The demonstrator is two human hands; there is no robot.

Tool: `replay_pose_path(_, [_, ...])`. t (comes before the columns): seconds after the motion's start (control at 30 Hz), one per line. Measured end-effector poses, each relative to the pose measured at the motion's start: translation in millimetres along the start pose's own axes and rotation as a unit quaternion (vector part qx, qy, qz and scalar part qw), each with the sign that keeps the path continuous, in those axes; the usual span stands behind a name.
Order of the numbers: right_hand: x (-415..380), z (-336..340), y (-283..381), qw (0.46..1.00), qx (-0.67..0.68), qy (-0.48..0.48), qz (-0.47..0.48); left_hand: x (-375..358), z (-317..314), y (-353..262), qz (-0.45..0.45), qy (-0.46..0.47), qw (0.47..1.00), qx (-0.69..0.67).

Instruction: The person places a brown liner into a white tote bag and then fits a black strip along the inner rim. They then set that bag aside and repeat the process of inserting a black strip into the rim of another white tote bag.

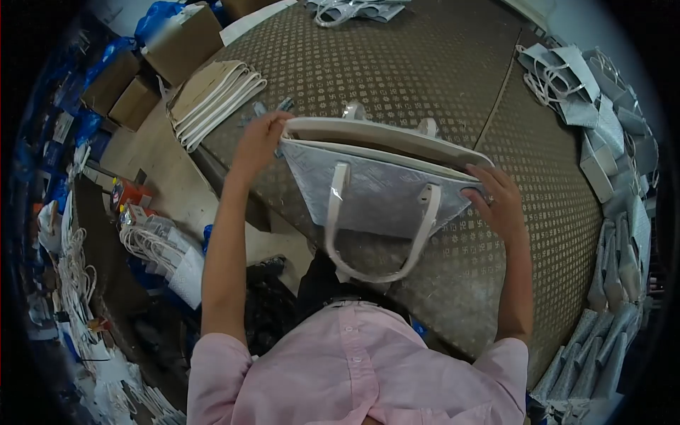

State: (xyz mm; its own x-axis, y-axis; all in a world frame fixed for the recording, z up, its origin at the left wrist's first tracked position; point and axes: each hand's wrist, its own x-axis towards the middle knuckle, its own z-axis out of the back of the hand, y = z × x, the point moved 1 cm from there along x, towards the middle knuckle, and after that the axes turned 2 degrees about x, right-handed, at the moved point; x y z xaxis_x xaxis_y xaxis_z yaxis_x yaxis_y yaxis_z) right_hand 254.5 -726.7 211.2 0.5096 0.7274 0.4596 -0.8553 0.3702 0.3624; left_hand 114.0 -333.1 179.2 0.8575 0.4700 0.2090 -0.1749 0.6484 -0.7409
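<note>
A silvery-grey handbag [375, 191] with white trim stands upright at the near side of the patterned table, its top parted so the pale inside shows. Its near white handle [379, 273] hangs down over the front, while the far handle is mostly hidden behind the rim. At the bag's left top corner, my left hand [263, 134] is closed on the edge. My right hand [496, 198] grips the right top corner, thumb on the near side and fingers over the rim.
A stack of folded pale-edged pieces [219, 99] lies at the table's left edge. Several more silvery bags [602, 106] line the right side, and others [358, 10] sit at the far edge. Cardboard boxes [180, 46] stand at upper left. White-handled bags [166, 248] lie lower left.
</note>
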Motion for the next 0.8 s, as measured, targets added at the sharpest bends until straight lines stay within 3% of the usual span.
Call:
replay_pose_path(0.03, [-5.0, 1.8, -0.5, 1.000, 0.025, -0.003, -0.004, -0.8, 3.2, -12.8, -0.068, -0.004, 0.995, 0.071])
replay_pose_path(0.07, [-10.1, 1.8, -4.3, 1.000, 0.024, -0.005, -0.017, -4.7, 0.7, -27.2, -0.072, 0.008, 0.995, 0.071])
replay_pose_path(0.13, [-23.6, 7.6, -13.0, 0.997, 0.021, -0.012, 0.076, -21.1, -12.5, -63.4, -0.175, -0.032, 0.978, 0.113])
replay_pose_path(0.17, [-32.3, 8.1, -15.9, 0.998, 0.013, -0.012, 0.060, -27.5, -19.3, -83.3, -0.243, -0.020, 0.959, 0.143])
replay_pose_path(0.2, [-40.4, 5.1, -16.9, 0.997, 0.051, -0.027, 0.052, -34.1, -29.7, -101.0, -0.250, -0.007, 0.959, 0.133])
replay_pose_path(0.27, [-49.0, 1.3, -17.7, 0.995, 0.084, -0.042, 0.040, -47.6, -56.6, -131.5, -0.339, 0.137, 0.916, 0.163])
replay_pose_path(0.3, [-53.1, -1.1, -16.4, 0.994, 0.076, -0.059, 0.056, -50.8, -71.8, -136.2, -0.341, 0.144, 0.916, 0.158])
replay_pose_path(0.37, [-61.8, -8.1, -11.7, 0.992, 0.075, -0.072, 0.064, -62.7, -100.6, -135.4, -0.467, 0.118, 0.855, 0.194])
replay_pose_path(0.43, [-65.9, -14.1, -8.2, 0.985, 0.029, -0.139, 0.097, -74.0, -112.5, -129.5, -0.452, 0.154, 0.851, 0.219])
replay_pose_path(0.53, [-70.5, -21.1, -11.5, 0.980, 0.034, -0.166, 0.105, -80.6, -118.7, -126.4, -0.481, 0.097, 0.841, 0.228])
replay_pose_path(0.73, [-69.2, -19.0, -6.3, 0.986, 0.040, -0.146, 0.072, -80.7, -121.3, -127.1, -0.472, 0.082, 0.847, 0.232])
replay_pose_path(0.8, [-63.8, -16.7, -1.5, 0.985, 0.001, -0.138, 0.101, -84.0, -124.1, -128.7, -0.478, 0.098, 0.850, 0.201])
